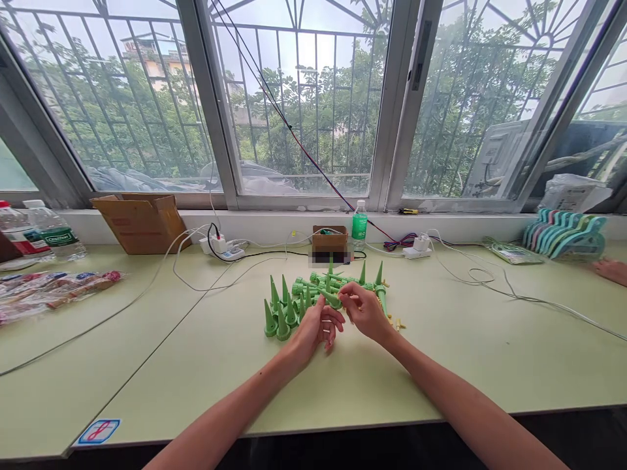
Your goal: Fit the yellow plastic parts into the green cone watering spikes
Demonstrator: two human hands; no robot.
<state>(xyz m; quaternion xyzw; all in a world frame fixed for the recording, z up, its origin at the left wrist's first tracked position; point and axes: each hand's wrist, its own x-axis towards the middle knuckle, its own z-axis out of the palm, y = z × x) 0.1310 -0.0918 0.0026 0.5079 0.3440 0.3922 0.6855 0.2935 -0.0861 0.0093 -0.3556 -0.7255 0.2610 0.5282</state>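
Observation:
My left hand (318,326) holds a green plastic cone-shaped spike (331,299) between thumb and fingers, tilted above the table. At the spike's wide end, the fingertips of my right hand (366,312) are pinched together; whatever small part they grip is hidden. Several green spikes (283,324) stand points up left of my hands. Behind them lie green ribbed tubular pieces (306,287), partly covered by my fingers. Small yellow pieces (399,324) are scattered just right of my right hand.
A small cardboard box (329,241) and a green-labelled bottle (359,222) stand at the back. Cables (482,277) and power strips (230,250) run along the wall. Light-blue hangers (563,235) are at right, near another person's hand (610,269). Wrapped packets (59,287) lie left.

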